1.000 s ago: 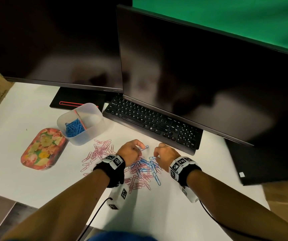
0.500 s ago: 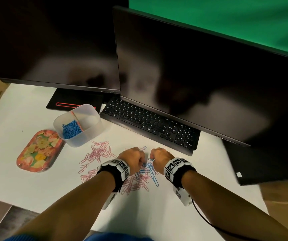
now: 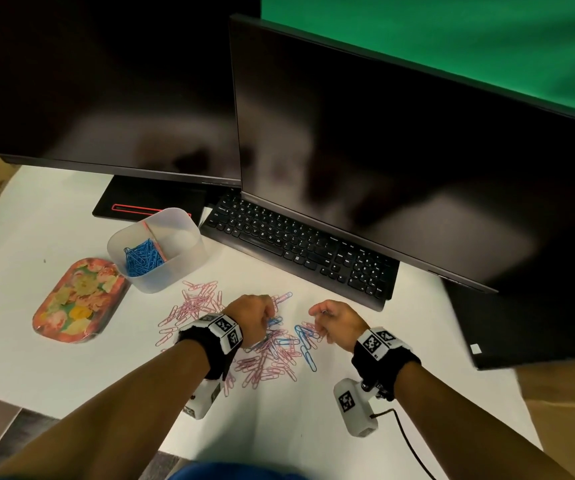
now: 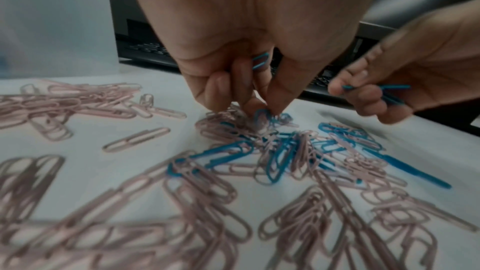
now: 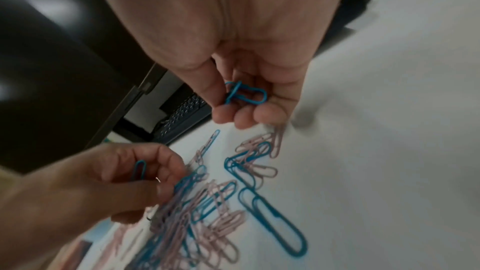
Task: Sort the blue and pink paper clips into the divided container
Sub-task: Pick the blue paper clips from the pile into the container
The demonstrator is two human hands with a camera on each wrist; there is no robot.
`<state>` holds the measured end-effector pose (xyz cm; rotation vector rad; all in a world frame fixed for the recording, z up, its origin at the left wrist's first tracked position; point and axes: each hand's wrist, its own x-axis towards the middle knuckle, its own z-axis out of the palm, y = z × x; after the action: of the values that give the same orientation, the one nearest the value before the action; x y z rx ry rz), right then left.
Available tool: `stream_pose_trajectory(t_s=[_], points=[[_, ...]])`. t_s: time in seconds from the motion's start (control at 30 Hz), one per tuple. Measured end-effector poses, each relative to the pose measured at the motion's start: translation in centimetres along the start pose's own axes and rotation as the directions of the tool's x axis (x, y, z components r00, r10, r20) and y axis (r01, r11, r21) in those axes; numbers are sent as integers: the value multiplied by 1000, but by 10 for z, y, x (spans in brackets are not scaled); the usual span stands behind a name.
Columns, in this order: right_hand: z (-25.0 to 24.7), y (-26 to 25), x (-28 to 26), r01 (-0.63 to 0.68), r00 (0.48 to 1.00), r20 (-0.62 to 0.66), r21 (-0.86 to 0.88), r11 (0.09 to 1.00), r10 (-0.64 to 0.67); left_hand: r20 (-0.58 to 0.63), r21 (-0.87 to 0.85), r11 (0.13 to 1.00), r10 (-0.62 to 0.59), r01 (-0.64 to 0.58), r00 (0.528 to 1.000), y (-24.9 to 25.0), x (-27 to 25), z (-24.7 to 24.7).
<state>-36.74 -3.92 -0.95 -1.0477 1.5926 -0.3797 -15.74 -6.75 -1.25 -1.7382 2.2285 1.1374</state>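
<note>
Both hands pinch blue clips: left hand [image 3: 249,318], right hand [image 3: 339,322] | tease blues [image 3: 305,341] free of pinks [image 3: 199,303] | container [image 3: 175,275] upper left.

The right hand [image 5: 244,81] holds blue clips [image 5: 245,94] in curled fingers above mixed pink and blue clips [image 5: 221,202]; the left hand [image 5: 103,178] pinches another blue clip [image 5: 139,169].

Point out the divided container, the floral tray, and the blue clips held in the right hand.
divided container [image 3: 189,226]: head view, bare far rim.
floral tray [image 3: 78,299]: head view, middle of its patterned top.
blue clips in the right hand [image 5: 245,94]: right wrist view, wire loops against the palm.
</note>
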Motion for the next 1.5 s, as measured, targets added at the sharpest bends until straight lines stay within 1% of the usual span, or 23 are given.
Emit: stream_pose_trajectory(t_s=[0.07,0.13,0.2,0.27,0.3,0.33,0.37,0.4,0.43,0.47,0.5,0.57,0.67,0.73,0.83,0.93,1.0,1.1,1.27,1.37,1.43,1.47,1.5], points=[[2,1,-2,-79,997,21,173,982,77,12,38,999,3,-4,1000,-1,0,0],[5,0,-5,-161,987,46,290,943,154,-15,63,998,13,-12,1000,-1,0,0],[6,-2,-6,-210,977,48,334,919,206,-50,93,995,28,-23,998,2,0,-1],[8,-6,-6,-232,972,37,306,923,232,-54,156,987,53,-44,997,7,1,-2],[10,-7,-6,-229,973,30,236,944,228,-43,195,979,63,-53,997,10,1,-1],[12,-8,-6,-202,979,8,101,974,202,-33,226,972,67,-58,997,11,1,0],[15,-9,-7,-156,988,-35,-92,984,153,-29,242,969,64,-55,998,12,2,1],[19,-9,-9,-105,993,-88,-296,949,83,-30,245,968,57,-48,998,12,2,2],[22,-9,-12,-79,992,-121,-462,884,25,-33,242,969,50,-40,998,13,2,3],[25,-11,-16,-67,991,-134,-572,817,-13,-38,235,971,45,-35,998,13,2,3],[28,-11,-18,-54,990,-133,-642,765,-41,-43,227,973,42,-31,998,14,2,4],[33,-9,-19,-39,990,-125,-710,703,-72,-47,196,980,38,-28,998,13,1,4],[35,-11,-14,-32,992,-105,-719,695,-64,-90,70,997,36,-29,995,10,0,3],[36,-13,-13,-44,996,-88,-719,693,-28,-135,-126,992,-8,-9,991,5,0,1],[33,-10,-15,-16,997,-65,-715,699,-43,-144,-429,903,-100,29,984,0,-1,-4],[32,-8,-17,70,993,-14,-734,675,-117,-73,-697,715,-140,49,988,-1,-4,-13],[34,-8,-16,98,991,15,-767,635,-134,-12,-804,588,-165,89,986,-3,-6,-15],[34,-10,-14,99,990,13,-780,618,-143,34,-871,477,-184,120,982,-4,-6,-13],[33,-16,-13,66,996,6,-759,648,-94,109,-958,231,-250,169,962,2,-5,-13],[30,-13,-14,88,995,34,-722,686,-92,188,-972,100,-196,211,962,4,-6,-13],[26,-9,-14,105,993,32,-639,762,-110,223,-968,75,-179,239,958,4,-5,-11],[23,-6,-14,104,993,17,-565,819,-115,236,-963,88,-190,256,953,5,-4,-9],[19,-3,-14,98,993,-5,-472,876,-115,236,-954,137,-208,267,949,6,-2,-7]])
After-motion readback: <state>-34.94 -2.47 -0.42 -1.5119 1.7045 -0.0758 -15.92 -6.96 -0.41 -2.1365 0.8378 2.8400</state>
